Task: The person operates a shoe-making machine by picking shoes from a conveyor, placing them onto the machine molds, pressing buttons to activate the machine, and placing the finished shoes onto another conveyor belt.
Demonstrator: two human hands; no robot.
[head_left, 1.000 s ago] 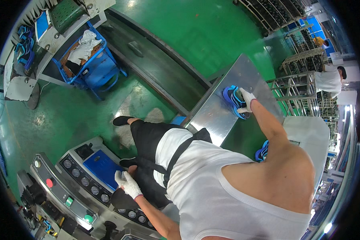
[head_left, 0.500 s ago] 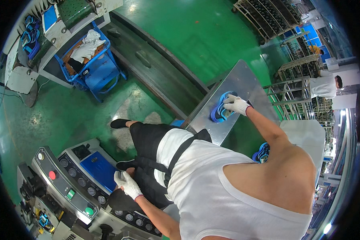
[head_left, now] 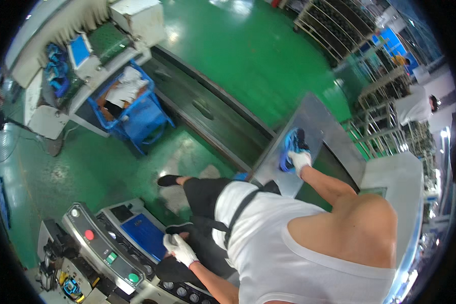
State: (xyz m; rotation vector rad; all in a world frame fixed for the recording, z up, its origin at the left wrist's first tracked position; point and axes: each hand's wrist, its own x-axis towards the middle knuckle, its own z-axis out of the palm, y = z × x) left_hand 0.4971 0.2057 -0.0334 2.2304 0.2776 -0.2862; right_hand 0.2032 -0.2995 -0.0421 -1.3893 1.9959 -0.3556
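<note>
My right hand, in a white knit glove, grips the near edge of a blue and black shoe upper. The piece lies on a shiny metal table at the right; its fingertips-side edge is partly hidden by the glove. My left hand, also gloved in white, hangs low beside my dark apron, close to the blue panel of a machine. Its thumb and fingers are slightly apart, with nothing visible between them.
A control panel with red and green buttons stands at the lower left. A blue crate holds white cloth. More blue shoe pieces lie on the machine at upper left. Racks and a person in white are at the right.
The whole view has shifted, so the scene sits lower and further right. My right hand has moved from atop the shoe upper to its near edge, and more of its black part shows.
</note>
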